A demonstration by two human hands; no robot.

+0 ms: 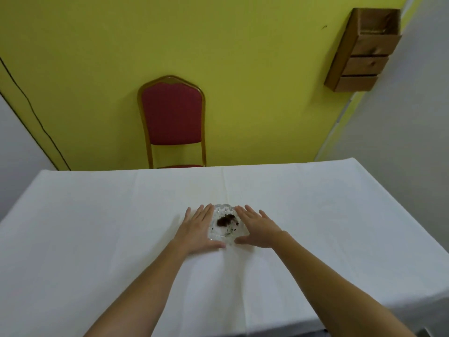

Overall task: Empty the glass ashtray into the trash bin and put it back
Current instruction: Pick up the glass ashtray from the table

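one head-worn wide-angle view looks forward and down along both forearms onto the desk (pixel 97 215), close over its near edge, facing a chair (pixel 172 117) and the yellow wall (pixel 218 57) beyond.

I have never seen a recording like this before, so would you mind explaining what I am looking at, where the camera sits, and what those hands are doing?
There is no machine here. The single picture comes from a wide-angle camera worn on a person's head, looking forward and down, so the two bare arms reaching in from below are that person's own. A table with a white tablecloth fills the lower half. On it sits a glass ashtray with dark ash in it. The left hand and right hand lie open on either side of it, flat and close to its rim; nothing is lifted or gripped. Beyond the table stands a red chair against a yellow wall, with a wooden box mounted higher up. No trash bin is visible.
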